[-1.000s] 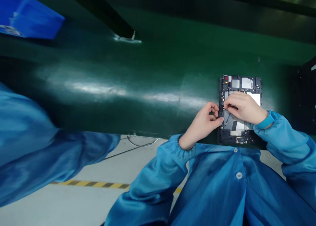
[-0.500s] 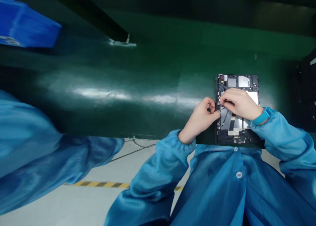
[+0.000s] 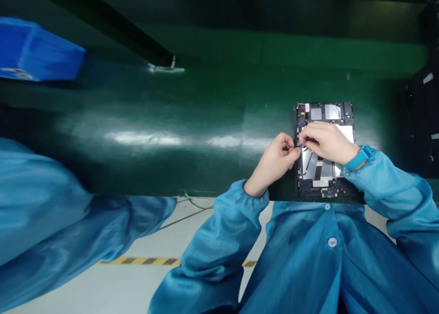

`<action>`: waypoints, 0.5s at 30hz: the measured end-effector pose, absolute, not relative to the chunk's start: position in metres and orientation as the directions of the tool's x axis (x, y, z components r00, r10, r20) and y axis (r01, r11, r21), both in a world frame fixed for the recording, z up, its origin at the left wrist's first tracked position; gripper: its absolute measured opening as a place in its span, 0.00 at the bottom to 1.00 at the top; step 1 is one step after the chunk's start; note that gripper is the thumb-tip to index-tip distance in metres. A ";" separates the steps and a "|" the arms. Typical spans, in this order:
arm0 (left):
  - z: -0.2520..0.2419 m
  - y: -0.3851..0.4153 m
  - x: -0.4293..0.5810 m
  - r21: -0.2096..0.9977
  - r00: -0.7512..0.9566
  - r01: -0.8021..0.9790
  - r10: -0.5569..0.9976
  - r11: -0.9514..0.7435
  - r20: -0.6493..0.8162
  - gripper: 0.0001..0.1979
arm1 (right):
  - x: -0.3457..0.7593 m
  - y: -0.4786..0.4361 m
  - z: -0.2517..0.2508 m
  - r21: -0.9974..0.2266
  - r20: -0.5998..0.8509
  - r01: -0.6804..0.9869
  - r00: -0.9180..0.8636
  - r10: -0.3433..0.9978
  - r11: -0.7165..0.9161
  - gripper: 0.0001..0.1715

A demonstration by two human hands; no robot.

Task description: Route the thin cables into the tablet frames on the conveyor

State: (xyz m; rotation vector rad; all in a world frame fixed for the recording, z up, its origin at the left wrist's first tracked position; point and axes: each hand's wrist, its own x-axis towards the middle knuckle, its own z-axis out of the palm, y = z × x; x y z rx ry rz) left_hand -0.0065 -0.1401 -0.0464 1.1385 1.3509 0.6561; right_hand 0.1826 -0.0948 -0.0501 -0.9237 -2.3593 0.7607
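Note:
An opened electronic device [image 3: 324, 183] with a black frame, silver plates and thin cables lies on the green table [image 3: 212, 103], near its front edge. My left hand [image 3: 276, 161] is at the device's left edge, fingers curled, thumb touching the rim. Whatever its fingertips may hold is too small to make out. My right hand [image 3: 327, 141], with a blue band at the wrist, rests over the device's upper left part. Its thumb and forefinger are pinched together close to the left rim, beside a thin cable. Any small part between them is hidden.
At the upper left stands a blue bin [image 3: 55, 55]. A dark post [image 3: 137, 35] meets the table near it. Another person's blue sleeve [image 3: 113, 218] reaches along the front edge at left. Black equipment [image 3: 425, 117] stands at the far right.
The view has shifted slightly, so the device and both hands appear a little further left. My left hand's fingers sit slightly closer to the device's rim. My right hand keeps its pinch.

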 end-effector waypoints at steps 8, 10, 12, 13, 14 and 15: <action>-0.042 -0.135 -0.001 0.871 0.146 0.237 0.871 0.430 -0.470 0.13 | 0.184 -0.093 -0.050 -0.663 0.241 0.438 -0.643 0.727 0.607 0.12; -0.040 -0.132 0.000 0.854 0.159 0.270 0.854 0.445 -0.495 0.14 | 0.184 -0.088 -0.048 -0.671 0.243 0.446 -0.623 0.744 0.593 0.11; -0.039 -0.128 0.000 0.846 0.159 0.320 0.856 0.426 -0.491 0.14 | 0.184 -0.081 -0.047 -0.680 0.236 0.459 -0.601 0.763 0.572 0.10; -0.040 -0.125 0.000 0.848 0.154 0.349 0.868 0.399 -0.472 0.13 | 0.183 -0.078 -0.047 -0.685 0.230 0.464 -0.594 0.771 0.562 0.09; -0.040 -0.122 -0.001 0.853 0.148 0.376 0.885 0.363 -0.442 0.12 | 0.182 -0.075 -0.048 -0.690 0.224 0.467 -0.589 0.777 0.553 0.09; -0.041 -0.120 -0.002 0.859 0.144 0.398 0.903 0.322 -0.406 0.12 | 0.182 -0.072 -0.048 -0.696 0.218 0.468 -0.585 0.781 0.545 0.09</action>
